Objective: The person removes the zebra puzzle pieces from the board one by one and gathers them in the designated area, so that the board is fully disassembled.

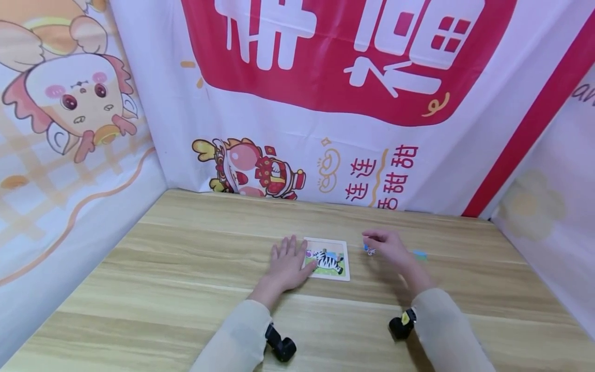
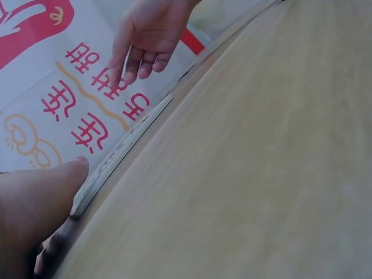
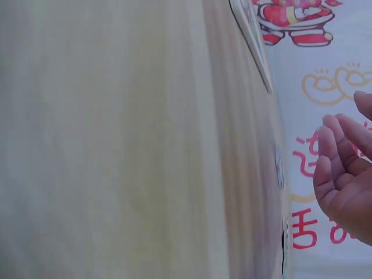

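Note:
A small picture puzzle in a white frame (image 1: 347, 264) lies on the table, with a striped zebra (image 1: 328, 260) on it. My left hand (image 1: 287, 266) rests flat at its left side, fingers spread and the thumb over its edge. To the right of the puzzle, my right hand (image 1: 389, 249) hovers above a small blue-and-white puzzle piece (image 1: 370, 251). In the right wrist view, the fingers of that hand (image 3: 349, 174) are loosely bent with nothing between them, and the piece (image 3: 279, 165) lies on the table below. Part of the piece is hidden by the hand in the head view.
Another piece, blue-green (image 1: 420, 255), lies on the wooden table (image 1: 186, 268) to the right, partly behind my right wrist. Printed cloth (image 1: 288, 119) hangs at the back and both sides. Black wrist cameras (image 1: 281, 345) sit on both sleeves.

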